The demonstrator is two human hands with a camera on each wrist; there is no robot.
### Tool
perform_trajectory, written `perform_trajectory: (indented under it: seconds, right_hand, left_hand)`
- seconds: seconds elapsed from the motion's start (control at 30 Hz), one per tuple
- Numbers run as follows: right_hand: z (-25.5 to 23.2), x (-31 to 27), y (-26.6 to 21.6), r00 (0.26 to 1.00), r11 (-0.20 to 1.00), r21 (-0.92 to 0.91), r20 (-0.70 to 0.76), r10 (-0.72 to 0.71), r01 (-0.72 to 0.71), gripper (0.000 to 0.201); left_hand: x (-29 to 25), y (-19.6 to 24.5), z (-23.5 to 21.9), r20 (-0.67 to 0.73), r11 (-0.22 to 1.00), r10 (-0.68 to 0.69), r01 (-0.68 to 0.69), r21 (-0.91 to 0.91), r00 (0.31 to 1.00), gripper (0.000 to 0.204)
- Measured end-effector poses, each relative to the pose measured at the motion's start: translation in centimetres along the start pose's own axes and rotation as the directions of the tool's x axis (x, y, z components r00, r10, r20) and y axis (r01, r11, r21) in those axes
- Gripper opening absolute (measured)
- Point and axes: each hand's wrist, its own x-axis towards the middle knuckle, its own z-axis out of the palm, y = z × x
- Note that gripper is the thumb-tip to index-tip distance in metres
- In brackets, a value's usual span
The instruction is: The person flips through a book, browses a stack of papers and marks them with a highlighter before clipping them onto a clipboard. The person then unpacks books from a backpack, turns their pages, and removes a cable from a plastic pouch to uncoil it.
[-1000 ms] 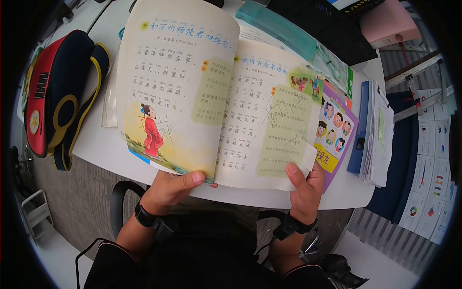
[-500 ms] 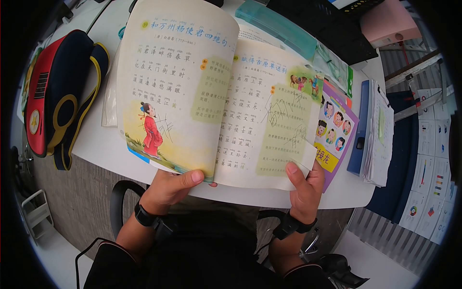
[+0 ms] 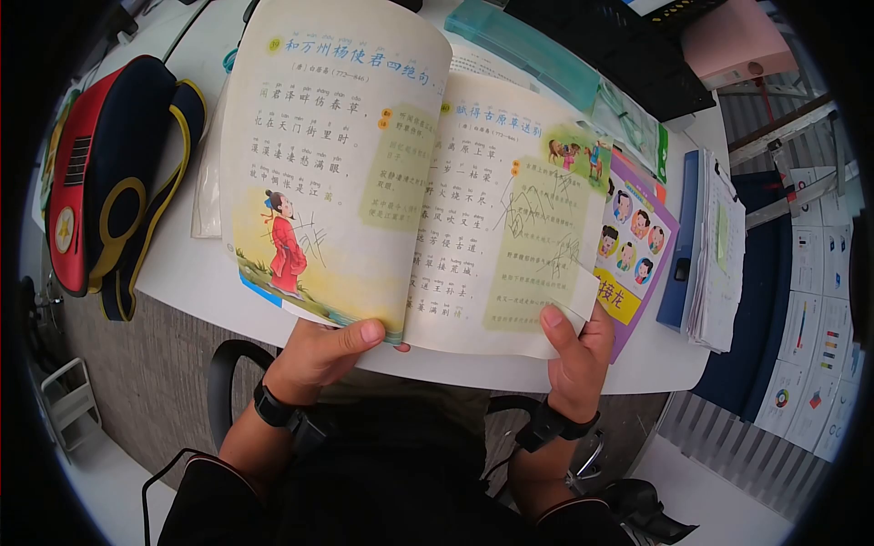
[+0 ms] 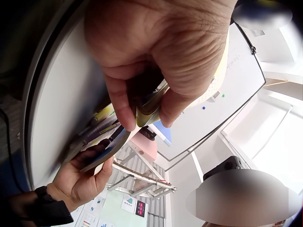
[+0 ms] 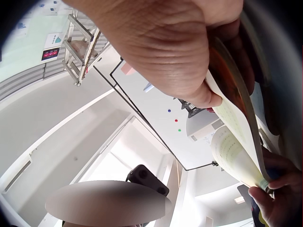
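Observation:
An illustrated poetry book (image 3: 364, 191) lies spread before me in the head view, its pages printed with Chinese text and marked with pen scribbles. My left hand (image 3: 330, 353) grips its lower edge near the spine, thumb over the left page and fingers mostly hidden beneath. At the lower right corner my right hand (image 3: 580, 355) holds the book, with its thumb (image 3: 563, 329) on the right page. In the left wrist view the left hand (image 4: 151, 61) pinches the bottom of the spine. The right wrist view shows the right thumb against the page edge.
On the white table (image 3: 655, 364), a purple picture book (image 3: 628, 246) lies partly under the open one. Beyond it are a blue folder (image 3: 678, 246) with a stack of papers (image 3: 719, 264) and a teal case (image 3: 519, 55). A red and navy bag (image 3: 114, 191) sits at left.
The left hand and the book's left side have shifted very slightly upward. Both hands keep the same hold, and the same pages stay open.

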Motion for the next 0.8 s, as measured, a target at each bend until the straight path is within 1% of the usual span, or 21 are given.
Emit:
perform_trajectory:
  seconds: [0.23,0.37,0.43,0.53,0.63,0.67,0.73,0.8]
  right_hand:
    - [0.06,0.02,-0.07,1.000,1.000,0.007,0.006,-0.002,0.002,0.033]
    - [-0.01,0.05,-0.03,1.000,1.000,0.011,0.005,0.005,-0.005,0.033]
    - [0.06,0.05,-0.24,0.999,0.999,0.043,0.037,-0.002,0.000,0.036]
    - [0.08,0.07,-0.15,1.000,1.000,0.028,0.019,0.013,-0.014,0.037]
    - [0.24,0.07,-0.20,1.000,0.999,0.034,0.023,-0.012,0.011,0.038]
    - [0.14,0.02,-0.12,1.000,0.999,0.033,0.021,-0.010,0.009,0.038]
    - [-0.08,-0.08,0.14,1.000,1.000,0.030,0.013,0.000,0.000,0.038]
    - [-0.06,-0.14,0.17,1.000,0.999,0.034,0.012,-0.005,0.005,0.038]
  left_hand:
    - [-0.04,-0.17,-0.10,0.001,0.999,0.018,-0.018,-0.028,1.000,0.064]
    - [-0.14,-0.24,-0.31,0.006,1.000,0.004,-0.004,-0.030,1.000,0.065]
    - [-0.05,-0.31,-0.43,0.020,0.999,0.004,-0.004,-0.033,1.000,0.066]
    - [-0.09,-0.14,-0.26,-0.005,0.999,-0.008,0.008,-0.033,1.000,0.065]
    - [0.05,-0.16,0.04,-0.026,0.999,0.010,-0.011,-0.042,1.000,0.065]
    - [0.05,-0.19,-0.07,-0.026,0.999,0.008,-0.009,-0.043,1.000,0.065]
    - [0.00,-0.26,-0.46,0.017,1.000,0.008,-0.007,-0.025,1.000,0.064]
    - [-0.08,-0.21,-0.22,0.000,1.000,0.006,-0.006,-0.029,1.000,0.062]
